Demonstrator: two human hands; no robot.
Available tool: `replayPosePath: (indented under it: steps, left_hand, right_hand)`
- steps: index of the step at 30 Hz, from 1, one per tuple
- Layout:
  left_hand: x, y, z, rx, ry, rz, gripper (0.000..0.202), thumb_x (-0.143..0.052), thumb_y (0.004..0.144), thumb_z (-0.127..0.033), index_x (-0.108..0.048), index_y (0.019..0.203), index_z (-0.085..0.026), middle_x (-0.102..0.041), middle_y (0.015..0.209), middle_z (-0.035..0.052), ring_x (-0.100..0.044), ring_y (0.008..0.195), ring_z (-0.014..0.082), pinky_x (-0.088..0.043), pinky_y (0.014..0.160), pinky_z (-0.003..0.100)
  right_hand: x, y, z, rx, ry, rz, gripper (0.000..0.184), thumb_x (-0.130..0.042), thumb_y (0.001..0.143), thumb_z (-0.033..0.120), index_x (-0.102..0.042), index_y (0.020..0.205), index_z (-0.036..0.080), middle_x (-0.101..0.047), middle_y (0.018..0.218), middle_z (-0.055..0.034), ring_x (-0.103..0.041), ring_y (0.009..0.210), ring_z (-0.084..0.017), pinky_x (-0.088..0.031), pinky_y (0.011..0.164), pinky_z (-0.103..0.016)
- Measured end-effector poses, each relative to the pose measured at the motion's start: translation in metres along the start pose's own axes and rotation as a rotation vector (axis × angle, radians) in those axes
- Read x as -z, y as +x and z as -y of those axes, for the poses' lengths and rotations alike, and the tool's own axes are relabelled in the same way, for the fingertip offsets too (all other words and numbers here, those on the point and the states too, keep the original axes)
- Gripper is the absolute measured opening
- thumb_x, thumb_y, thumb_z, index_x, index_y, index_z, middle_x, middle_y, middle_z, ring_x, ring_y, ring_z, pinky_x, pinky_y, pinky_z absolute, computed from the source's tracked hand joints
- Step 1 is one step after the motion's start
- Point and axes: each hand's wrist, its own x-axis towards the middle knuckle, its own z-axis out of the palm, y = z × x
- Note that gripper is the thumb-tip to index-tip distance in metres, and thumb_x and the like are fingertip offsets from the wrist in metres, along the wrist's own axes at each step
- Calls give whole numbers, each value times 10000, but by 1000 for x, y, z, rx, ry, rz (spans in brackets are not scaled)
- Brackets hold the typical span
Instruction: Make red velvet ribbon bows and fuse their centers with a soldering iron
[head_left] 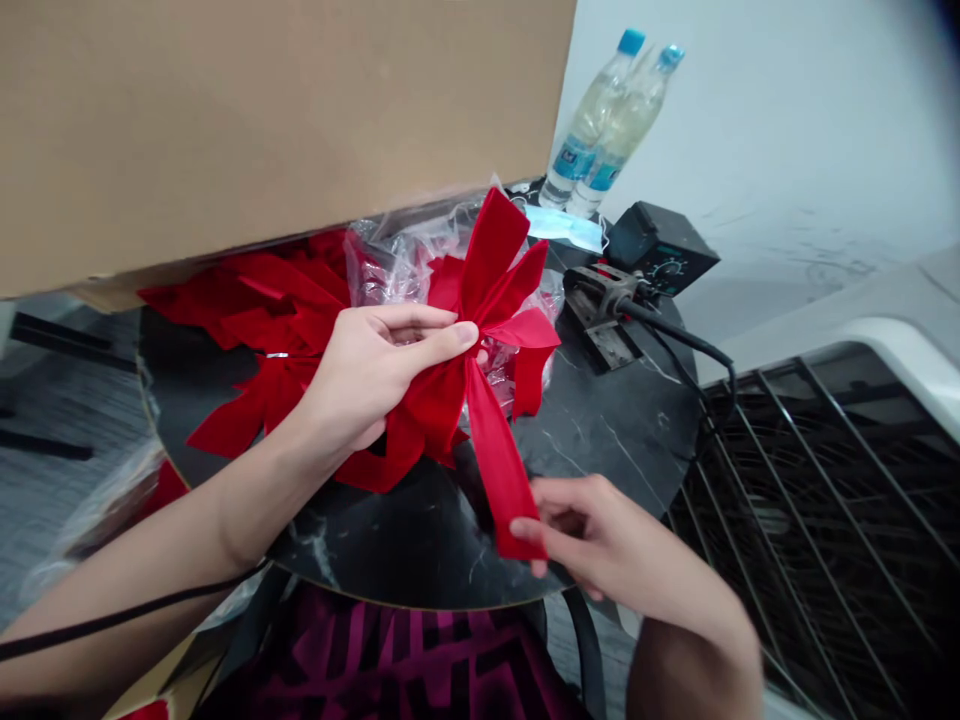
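A red ribbon bow (495,255) with several loops and tails is held up over the round table. My left hand (405,350) pinches it at its middle, thumb on top. Lower down, my right hand (574,525) has the end of one long tail (499,465) between thumb and fingers, and that tail is stretched out toward me. More red bows (262,310) lie in a heap under and left of my left hand. Behind the held bow is a crumpled clear plastic bag (405,260), partly covered by it.
A large cardboard box (285,120) rises at the back left of the black marbled table (600,430). At the back right are two bottles (592,140), a blue face mask (566,228), a black box with a dial (660,250) and a metal stand with a cable (604,310). A barred rack (810,480) stands right.
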Motion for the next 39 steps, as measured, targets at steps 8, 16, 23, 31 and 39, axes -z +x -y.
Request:
replayPosePath:
  steps: [8,16,23,31,39]
  left_hand:
    - [-9,-7,-2,31,-40,57,338,-981,592,-308,-789,818,-144,-810,766,50,-799,786,242,-642,767,303]
    - [-8,-8,0,73,-39,81,315,-985,578,-262,-804,815,-159,-801,743,26,-781,759,203,-622,751,257]
    - [-1,-6,2,124,-18,209,259,-969,609,-251,-819,807,-177,-813,768,35,-789,757,222,-634,779,286]
    - [-1,-10,-1,239,-28,385,199,-943,649,-215,-815,797,-180,-813,729,60,-807,726,269,-652,679,276]
    - [11,-1,-3,303,35,519,136,-887,726,-152,-798,821,-193,-813,732,52,-793,681,210,-630,656,230]
  right_hand:
    - [-3,17,26,275,-176,-756,182,-728,927,374,-772,1036,236,-757,834,-15,-593,561,-110,-480,491,-216]
    - [-31,49,34,285,111,-643,134,-712,922,325,-735,969,202,-708,738,6,-588,566,-114,-449,486,-228]
    - [2,24,28,580,-597,-1110,195,-791,873,209,-732,1050,268,-703,952,-43,-648,827,-211,-554,774,-379]
    - [23,24,35,767,-817,-874,164,-718,921,127,-679,1029,245,-667,1100,-73,-666,1034,-245,-550,931,-426]
    - [22,-3,23,586,-777,-580,287,-552,967,56,-574,1195,229,-617,1215,-91,-642,1127,-205,-549,926,-330]
